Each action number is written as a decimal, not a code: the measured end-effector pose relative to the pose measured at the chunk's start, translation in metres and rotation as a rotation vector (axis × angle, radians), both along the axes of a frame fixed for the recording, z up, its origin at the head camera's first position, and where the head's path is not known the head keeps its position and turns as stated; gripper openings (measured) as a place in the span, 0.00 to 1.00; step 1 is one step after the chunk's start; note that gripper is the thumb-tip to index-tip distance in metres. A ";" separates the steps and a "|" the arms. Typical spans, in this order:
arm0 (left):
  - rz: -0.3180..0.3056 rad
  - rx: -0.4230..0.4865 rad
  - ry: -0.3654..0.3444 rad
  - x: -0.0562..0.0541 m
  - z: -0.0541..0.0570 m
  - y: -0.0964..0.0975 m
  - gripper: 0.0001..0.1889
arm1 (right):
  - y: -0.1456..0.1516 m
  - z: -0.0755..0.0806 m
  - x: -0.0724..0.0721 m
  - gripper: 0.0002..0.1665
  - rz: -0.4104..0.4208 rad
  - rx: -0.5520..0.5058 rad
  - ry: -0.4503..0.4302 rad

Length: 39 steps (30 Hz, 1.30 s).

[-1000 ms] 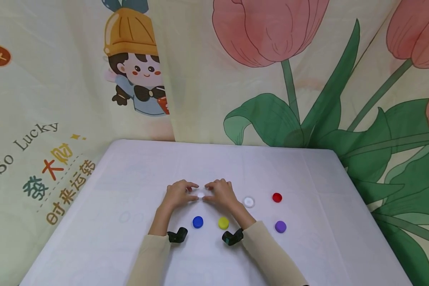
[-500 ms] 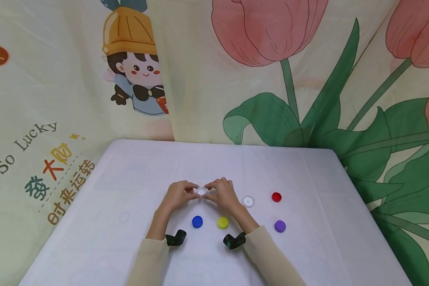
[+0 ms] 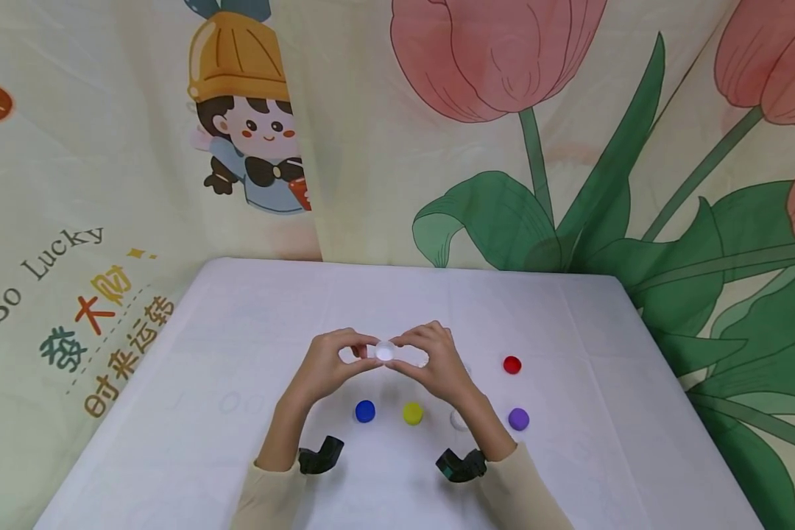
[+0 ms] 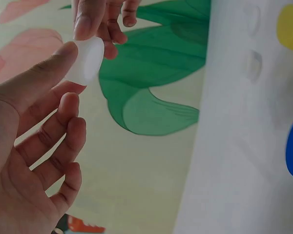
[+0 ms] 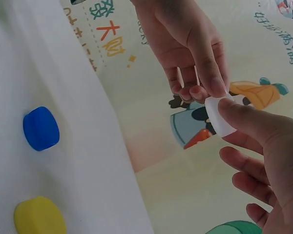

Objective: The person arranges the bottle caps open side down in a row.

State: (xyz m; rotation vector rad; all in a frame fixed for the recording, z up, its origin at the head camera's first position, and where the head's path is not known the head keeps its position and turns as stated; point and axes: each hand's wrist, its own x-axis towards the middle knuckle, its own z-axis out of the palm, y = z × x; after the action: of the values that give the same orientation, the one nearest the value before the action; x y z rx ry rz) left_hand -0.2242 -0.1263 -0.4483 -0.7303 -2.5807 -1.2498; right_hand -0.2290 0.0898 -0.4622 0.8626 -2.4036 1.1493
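Observation:
Both hands meet above the middle of the table in the head view around a small white round cap [image 3: 385, 351], which is lifted off the cloth. My left hand [image 3: 326, 366] pinches one side of it between thumb and index finger. The opposite side is pinched by my right hand [image 3: 434, 361] in the same way. In the left wrist view the white cap [image 4: 88, 62] stands tilted on edge, its flat face showing. From the right wrist it appears as a white cap [image 5: 219, 117] partly covered by the thumb. The remaining fingers of both hands are bent loosely.
On the white table [image 3: 238, 456] lie a blue cap [image 3: 365, 411], a yellow cap [image 3: 413, 414], a purple cap [image 3: 519, 419] and a red cap [image 3: 512, 365]. Another white cap [image 3: 459, 420] is partly hidden by the right forearm. A printed cloth hangs behind.
Both hands have come up from the table with the white cap between them and shifted slightly right. The forearms have spread apart, partly uncovering another white cap. The coloured caps have stayed put.

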 end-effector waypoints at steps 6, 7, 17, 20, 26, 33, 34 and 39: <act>-0.048 0.029 0.069 0.020 0.020 0.011 0.15 | 0.015 0.016 0.021 0.18 0.020 -0.031 0.048; -0.055 0.035 0.076 0.023 0.022 0.013 0.16 | 0.018 0.018 0.024 0.18 0.022 -0.030 0.060; -0.083 0.107 0.039 0.033 0.024 0.027 0.16 | 0.033 0.031 0.034 0.19 0.054 -0.031 0.148; -0.060 0.164 -0.064 0.036 0.023 0.030 0.14 | 0.036 0.031 0.034 0.19 0.053 -0.044 0.148; 0.006 0.231 -0.362 0.038 0.022 0.035 0.12 | 0.039 0.028 0.033 0.19 0.066 -0.061 0.150; -0.053 0.279 -0.485 0.038 0.029 0.037 0.13 | 0.039 0.027 0.032 0.19 0.074 -0.058 0.163; -0.052 0.275 -0.492 0.038 0.029 0.037 0.12 | 0.039 0.026 0.032 0.19 0.073 -0.054 0.167; -0.042 0.267 -0.505 0.035 0.024 0.038 0.10 | 0.039 0.024 0.032 0.20 0.069 -0.040 0.184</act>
State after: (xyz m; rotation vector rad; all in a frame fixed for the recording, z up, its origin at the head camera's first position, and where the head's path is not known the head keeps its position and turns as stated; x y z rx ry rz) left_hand -0.1895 -0.0884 -0.4241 -0.4609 -2.6819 -1.9584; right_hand -0.1973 0.1292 -0.4383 0.9992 -2.2119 1.0876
